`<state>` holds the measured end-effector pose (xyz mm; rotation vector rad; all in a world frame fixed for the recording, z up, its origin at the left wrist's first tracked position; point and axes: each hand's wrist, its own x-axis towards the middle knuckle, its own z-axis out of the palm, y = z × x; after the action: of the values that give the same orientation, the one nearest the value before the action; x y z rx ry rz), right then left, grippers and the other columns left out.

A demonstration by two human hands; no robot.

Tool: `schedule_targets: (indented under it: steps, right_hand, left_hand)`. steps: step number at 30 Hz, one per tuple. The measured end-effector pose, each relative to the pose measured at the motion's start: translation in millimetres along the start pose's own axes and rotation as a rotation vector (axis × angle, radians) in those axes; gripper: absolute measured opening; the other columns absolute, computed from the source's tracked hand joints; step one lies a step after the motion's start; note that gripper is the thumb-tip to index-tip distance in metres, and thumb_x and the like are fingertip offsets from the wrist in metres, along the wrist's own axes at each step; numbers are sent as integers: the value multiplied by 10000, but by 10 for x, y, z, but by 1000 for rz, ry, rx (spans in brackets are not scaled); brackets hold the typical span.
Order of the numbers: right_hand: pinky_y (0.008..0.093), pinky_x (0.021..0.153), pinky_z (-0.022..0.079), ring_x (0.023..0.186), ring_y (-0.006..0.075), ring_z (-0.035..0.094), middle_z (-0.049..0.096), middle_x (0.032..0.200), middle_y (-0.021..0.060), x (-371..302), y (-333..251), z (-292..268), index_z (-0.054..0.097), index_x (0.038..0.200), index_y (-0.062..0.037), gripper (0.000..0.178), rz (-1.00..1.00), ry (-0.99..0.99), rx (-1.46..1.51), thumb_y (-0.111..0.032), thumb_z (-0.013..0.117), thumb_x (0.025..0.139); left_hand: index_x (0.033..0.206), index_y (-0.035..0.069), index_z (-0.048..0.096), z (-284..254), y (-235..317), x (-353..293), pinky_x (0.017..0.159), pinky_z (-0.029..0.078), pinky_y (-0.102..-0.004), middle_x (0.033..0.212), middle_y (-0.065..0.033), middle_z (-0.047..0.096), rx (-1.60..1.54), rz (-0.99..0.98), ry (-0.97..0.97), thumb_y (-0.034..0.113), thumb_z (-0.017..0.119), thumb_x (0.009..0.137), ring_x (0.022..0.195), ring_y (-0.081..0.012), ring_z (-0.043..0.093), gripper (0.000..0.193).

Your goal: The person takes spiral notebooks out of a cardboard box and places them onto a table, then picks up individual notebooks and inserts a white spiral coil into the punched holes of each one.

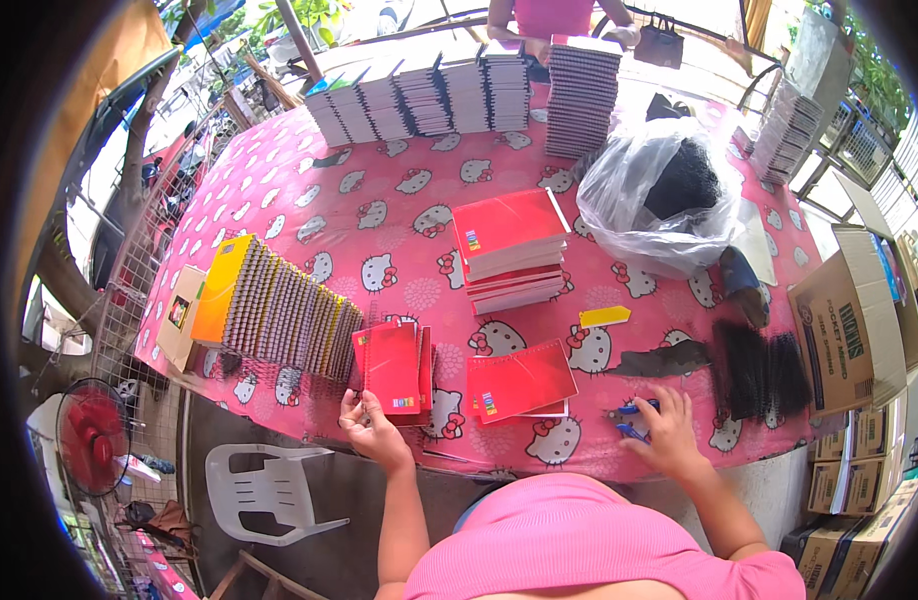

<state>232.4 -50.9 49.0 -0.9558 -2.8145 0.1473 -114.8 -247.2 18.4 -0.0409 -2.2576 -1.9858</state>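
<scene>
My left hand has its fingers curled at the lower left corner of a red notebook, seemingly pinching its edge. That notebook tops a small uneven pile at the table's near side. Right of it lie more red notebooks, slightly fanned, with a row of holes along the top edge. My right hand is over blue-handled pliers, with the thumb and fingers around the handles; the palm hides part of the tool. A taller stack of red notebooks stands further back.
Yellow spiral notebooks stand stacked at left. Notebook stacks line the far edge, near a person. A plastic bag, black wire coils, a yellow piece and a cardboard box occupy the right.
</scene>
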Motion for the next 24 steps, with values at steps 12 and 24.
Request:
schedule_targets:
  steps: [12,24]
  right_hand:
    - [362,909,443,1064,218,541,587,1118,166,1333,-475,244,555,996,-11,245,228,45,1091,-65,707,811]
    - [381,817,481,874,291,604,606,961,144,1057,-586,124,534,976,-16,282,-157,203,817,-44,728,773]
  left_hand:
    - [1471,72,163,358,668,-471,1156,169,-487,1554,-106,141,-272,215,-334,3,594,884,1449,-312,173,732]
    - [1074,167,705,872,799,-861,1002,307,-403,1182,-94,571,340,897,-772,215,784,741,1159,-274,479,346]
